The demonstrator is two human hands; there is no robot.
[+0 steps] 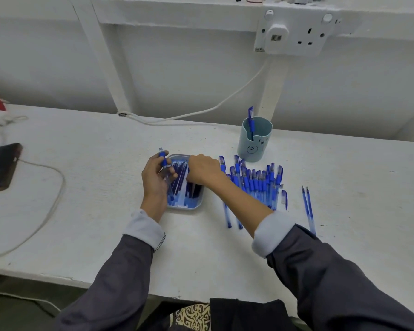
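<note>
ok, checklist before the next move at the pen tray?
1. Left hand grips a pen: ok.
2. Right hand reaches into the tray: ok.
3. Part pinched in that hand: cannot tell, hidden beneath it.
4. Tray sits flat on the table: ok.
5. Right forearm clear of the capped pens: not ok, it crosses over them.
6. Cup upright behind the row: ok.
</note>
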